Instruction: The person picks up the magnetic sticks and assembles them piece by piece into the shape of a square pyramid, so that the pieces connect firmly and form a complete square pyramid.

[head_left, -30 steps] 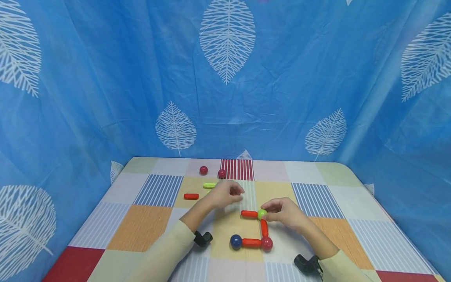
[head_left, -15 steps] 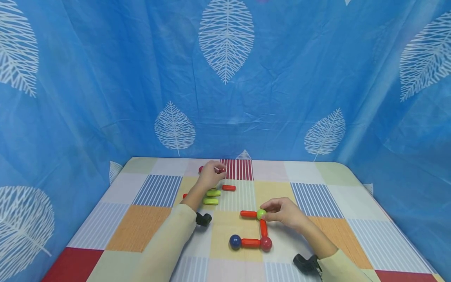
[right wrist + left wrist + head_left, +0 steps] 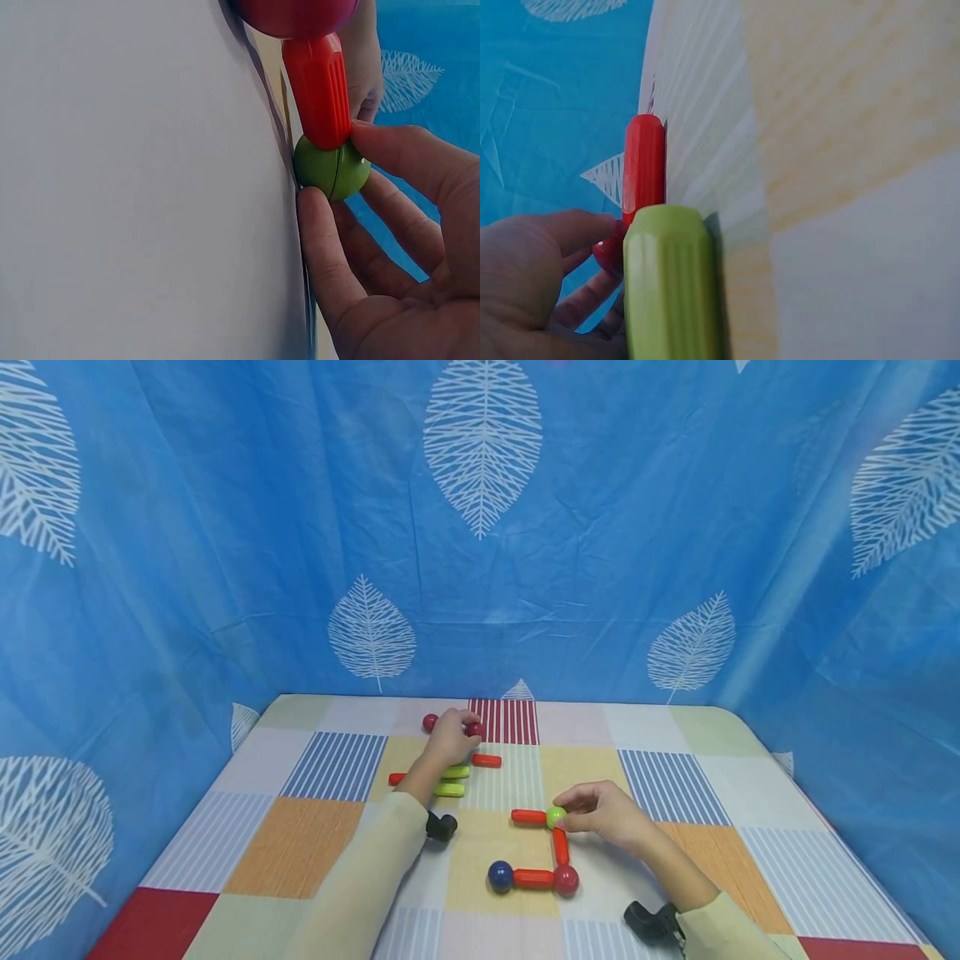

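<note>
My left hand reaches to the back of the table. Its thumb and fingers pinch a red ball, which shows between the fingertips in the left wrist view. My right hand pinches a green ball low against the table. That ball joins two red rods: one rod points left, and another runs toward me to a dark red ball. From there a third red rod leads left to a navy ball.
A second red ball sits just left of my left hand. Near that wrist lie a loose red rod, two lime rods and a red rod partly behind the forearm. A blue curtain stands behind the table.
My left hand has moved away from me to the far red ball and taken hold of it. A loose red rod and lime rods have come into sight. The right hand stays put.
</note>
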Demonstrator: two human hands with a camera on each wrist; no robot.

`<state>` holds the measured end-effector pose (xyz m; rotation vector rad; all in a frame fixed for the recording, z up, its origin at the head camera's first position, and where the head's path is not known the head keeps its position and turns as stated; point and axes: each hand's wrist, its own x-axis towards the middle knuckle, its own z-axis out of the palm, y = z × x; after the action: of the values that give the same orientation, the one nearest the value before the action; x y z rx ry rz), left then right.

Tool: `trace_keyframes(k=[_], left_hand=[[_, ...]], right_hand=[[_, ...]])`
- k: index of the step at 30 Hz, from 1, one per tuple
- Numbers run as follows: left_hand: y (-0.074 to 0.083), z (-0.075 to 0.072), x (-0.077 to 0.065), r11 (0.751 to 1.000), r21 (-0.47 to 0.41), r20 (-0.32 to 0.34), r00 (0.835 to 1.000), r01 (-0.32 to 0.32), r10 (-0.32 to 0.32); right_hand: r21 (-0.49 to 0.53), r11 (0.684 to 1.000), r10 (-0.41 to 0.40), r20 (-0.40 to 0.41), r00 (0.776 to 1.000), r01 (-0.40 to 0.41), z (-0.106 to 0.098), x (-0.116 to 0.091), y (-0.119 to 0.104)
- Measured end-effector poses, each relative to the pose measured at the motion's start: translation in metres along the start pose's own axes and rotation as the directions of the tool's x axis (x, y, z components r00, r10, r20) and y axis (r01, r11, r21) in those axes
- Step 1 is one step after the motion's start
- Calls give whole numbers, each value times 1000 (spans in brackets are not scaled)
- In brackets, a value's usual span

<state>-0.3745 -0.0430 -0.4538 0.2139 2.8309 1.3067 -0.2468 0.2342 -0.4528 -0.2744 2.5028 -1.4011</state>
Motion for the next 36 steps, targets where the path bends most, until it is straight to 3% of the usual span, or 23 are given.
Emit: trace_keyframes(k=[19, 29, 36], left_hand=[[-4, 1, 4, 999, -53, -13, 1000, 4, -5], [-3, -10, -8, 991, -81, 30, 994, -105, 108], [5, -15, -33, 979, -92, 123, 974, -179, 190]], right_hand=[[-2, 1000, -3, -2, 1000, 3, 0, 2, 4], [-8, 1000, -24, 6, 1000, 24, 0, 1, 1], [12, 1000, -27, 14, 1000, 27, 0, 1, 2]])
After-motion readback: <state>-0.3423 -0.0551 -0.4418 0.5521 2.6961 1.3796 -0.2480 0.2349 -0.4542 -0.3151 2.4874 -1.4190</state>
